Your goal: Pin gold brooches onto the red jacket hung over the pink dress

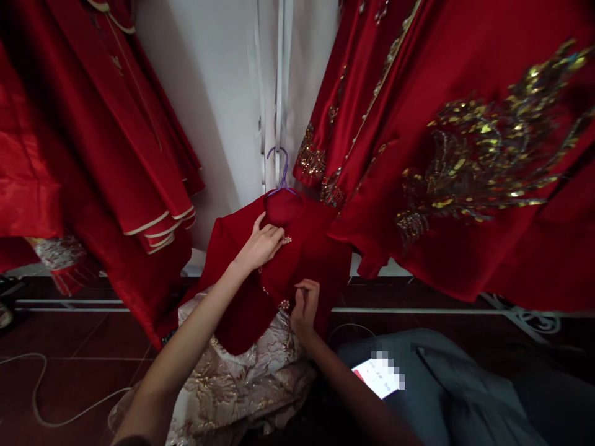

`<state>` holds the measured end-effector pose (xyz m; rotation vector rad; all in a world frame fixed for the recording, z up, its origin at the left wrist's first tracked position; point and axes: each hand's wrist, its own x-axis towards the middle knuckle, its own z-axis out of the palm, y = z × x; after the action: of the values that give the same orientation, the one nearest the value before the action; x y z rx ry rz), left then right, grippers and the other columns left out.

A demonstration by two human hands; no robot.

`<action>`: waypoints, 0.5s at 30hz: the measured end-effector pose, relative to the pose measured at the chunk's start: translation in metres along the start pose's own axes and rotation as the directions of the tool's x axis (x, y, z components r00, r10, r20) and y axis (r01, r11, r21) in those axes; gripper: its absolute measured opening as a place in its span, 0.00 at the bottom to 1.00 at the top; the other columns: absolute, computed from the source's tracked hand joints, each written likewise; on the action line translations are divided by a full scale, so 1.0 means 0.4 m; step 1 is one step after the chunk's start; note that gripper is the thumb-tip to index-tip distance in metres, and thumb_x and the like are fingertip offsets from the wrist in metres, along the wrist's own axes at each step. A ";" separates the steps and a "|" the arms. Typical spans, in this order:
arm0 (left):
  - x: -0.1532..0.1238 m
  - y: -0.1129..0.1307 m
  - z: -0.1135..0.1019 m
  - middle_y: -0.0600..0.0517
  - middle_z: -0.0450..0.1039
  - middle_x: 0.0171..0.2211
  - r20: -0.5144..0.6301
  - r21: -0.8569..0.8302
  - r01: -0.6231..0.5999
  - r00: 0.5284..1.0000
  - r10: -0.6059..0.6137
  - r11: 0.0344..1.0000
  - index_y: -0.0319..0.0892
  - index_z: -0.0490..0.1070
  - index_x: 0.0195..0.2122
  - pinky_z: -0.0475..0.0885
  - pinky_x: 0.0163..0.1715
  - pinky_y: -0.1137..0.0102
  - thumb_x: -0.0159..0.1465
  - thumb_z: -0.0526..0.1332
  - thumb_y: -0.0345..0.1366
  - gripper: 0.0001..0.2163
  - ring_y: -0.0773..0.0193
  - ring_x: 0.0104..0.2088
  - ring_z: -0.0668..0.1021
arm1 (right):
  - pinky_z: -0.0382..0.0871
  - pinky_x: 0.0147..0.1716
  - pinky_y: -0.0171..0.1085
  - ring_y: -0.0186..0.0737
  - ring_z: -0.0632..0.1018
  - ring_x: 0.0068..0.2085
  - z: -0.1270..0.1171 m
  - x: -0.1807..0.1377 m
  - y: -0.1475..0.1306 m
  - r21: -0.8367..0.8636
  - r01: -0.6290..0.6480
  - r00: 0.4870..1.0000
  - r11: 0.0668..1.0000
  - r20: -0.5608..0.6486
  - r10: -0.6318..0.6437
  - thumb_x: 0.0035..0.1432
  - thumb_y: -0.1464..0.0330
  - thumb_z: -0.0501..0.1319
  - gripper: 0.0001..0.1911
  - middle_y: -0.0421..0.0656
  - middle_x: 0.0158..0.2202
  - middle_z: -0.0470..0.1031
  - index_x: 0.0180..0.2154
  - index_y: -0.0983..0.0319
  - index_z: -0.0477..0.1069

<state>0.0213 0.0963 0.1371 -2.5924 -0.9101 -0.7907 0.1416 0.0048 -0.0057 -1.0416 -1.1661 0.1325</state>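
Observation:
A dark red velvet jacket (310, 248) hangs on a purple hanger (281, 170) low against a white wall. My left hand (260, 246) is closed on the jacket's front near the collar, fingers pinching the fabric by a small beaded fastening (288, 240). Lower down, my right hand (304, 308) pinches the jacket's front edge beside another beaded fastening (284, 304). Beneath the jacket lies a cream and gold brocade skirt (242, 378).
Red satin gowns hang on both sides: plain ones with cream piping (153, 179) at left, one with gold sequin embroidery (483, 161) at right. A grey cloth with a white card (379, 376) lies lower right. A white cable (41, 396) trails over the dark tiled floor.

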 end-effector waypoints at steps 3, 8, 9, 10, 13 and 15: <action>-0.001 0.001 -0.011 0.51 0.70 0.29 0.011 -0.040 -0.005 1.000 0.005 0.999 0.43 0.68 0.38 0.46 0.59 0.50 0.65 0.47 0.33 0.10 0.61 0.37 0.72 | 0.64 0.43 0.43 0.42 0.69 0.42 0.017 0.110 -0.066 0.080 0.020 1.000 0.997 -0.001 -0.020 0.60 0.64 0.50 0.09 0.47 0.39 0.66 0.37 0.60 0.65; -0.009 0.001 -0.004 0.49 0.72 0.31 -0.075 -0.101 0.157 0.983 -0.165 0.982 0.39 0.65 0.44 0.46 0.59 0.49 0.63 0.49 0.34 0.11 0.61 0.35 0.75 | 0.63 0.52 0.45 0.40 0.68 0.54 0.118 0.283 -0.135 0.381 -0.187 0.946 0.906 0.317 0.062 0.62 0.59 0.45 0.21 0.47 0.54 0.65 0.53 0.59 0.60; -0.012 0.000 0.000 0.47 0.72 0.34 -0.115 -0.084 0.206 0.970 -0.215 0.975 0.37 0.63 0.47 0.47 0.58 0.49 0.63 0.49 0.32 0.13 0.59 0.36 0.75 | 0.63 0.52 0.45 0.41 0.67 0.55 0.142 0.303 -0.137 0.373 -0.236 0.930 0.897 0.356 0.097 0.62 0.57 0.45 0.23 0.47 0.54 0.65 0.54 0.59 0.59; -0.015 -0.002 0.004 0.45 0.72 0.37 -0.158 -0.054 0.261 0.951 -0.267 0.964 0.35 0.60 0.51 0.48 0.57 0.48 0.63 0.48 0.31 0.15 0.57 0.38 0.75 | 0.62 0.53 0.47 0.43 0.66 0.56 0.165 0.317 -0.137 0.327 -0.277 0.918 0.904 0.367 0.149 0.61 0.55 0.45 0.25 0.47 0.55 0.64 0.55 0.60 0.59; -0.027 -0.018 0.008 0.40 0.69 0.45 -0.274 0.067 0.442 0.870 -0.409 0.895 0.36 0.53 0.58 0.52 0.54 0.48 0.62 0.44 0.26 0.21 0.52 0.45 0.72 | 0.53 0.56 0.55 0.54 0.56 0.62 0.204 0.336 -0.120 0.034 -0.299 0.935 0.954 0.209 0.286 0.53 0.47 0.53 0.39 0.57 0.58 0.57 0.58 0.68 0.54; -0.036 -0.040 -0.001 0.38 0.65 0.50 -0.337 0.125 0.533 0.816 -0.470 0.837 0.39 0.53 0.59 0.52 0.54 0.47 0.61 0.44 0.25 0.23 0.49 0.50 0.68 | 0.47 0.56 0.59 0.61 0.53 0.62 0.196 0.343 -0.098 -0.156 -0.222 0.971 0.963 0.052 0.232 0.48 0.46 0.57 0.47 0.66 0.59 0.53 0.58 0.74 0.51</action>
<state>0.0013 0.1013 0.1304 -1.9835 -1.5200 -1.1032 0.1234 0.1093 0.1177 -1.3123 -1.1292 0.2669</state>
